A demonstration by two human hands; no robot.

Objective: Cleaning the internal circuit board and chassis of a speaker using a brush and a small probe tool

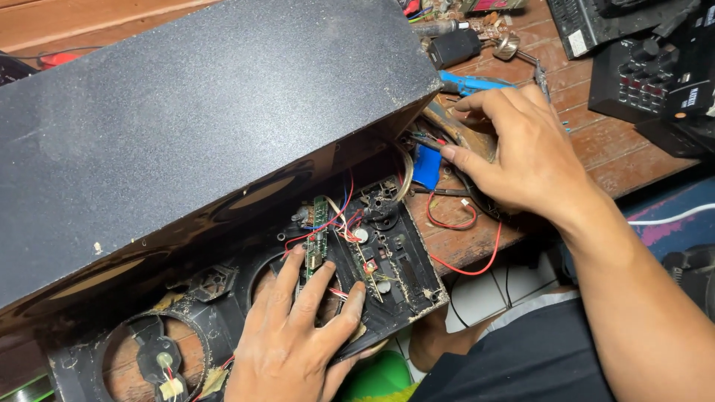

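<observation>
From the head camera I see my left hand [298, 327] lying flat, fingers spread, on the black plastic control panel [387, 260] that hangs loose from the front of a big black speaker cabinet [194, 112]; the grip there is open and pressing, clamped on nothing, with the forefinger touching the narrow green circuit board [319, 234] mounted on the panel's back. My right hand [521, 156] is up and to the right, at the cabinet's open corner, fingers curled together among the wiring, the forefinger tip just beside a small blue battery pack [426, 165]; I cannot tell whether that grip is truly pinched on a lead or only resting on the bundle. The battery pack lies up and to the right of the panel, so the right hand is clearly the nearer one, while the left is well apart from it. The green board's long axis runs almost straight away from me; the panel's runs diagonally, from lower left toward upper right. Red wires [465, 246] loop from the panel across the edge of the wooden surface [611, 149] toward the battery. The cabinet lies tilted on its side, and inside its front baffle I see round speaker openings [149, 357], the lower left one showing a small disc with leads. A blue-handled tool [473, 82] lies just behind the right hand, and black audio equipment [640, 74] sits at the far right.
</observation>
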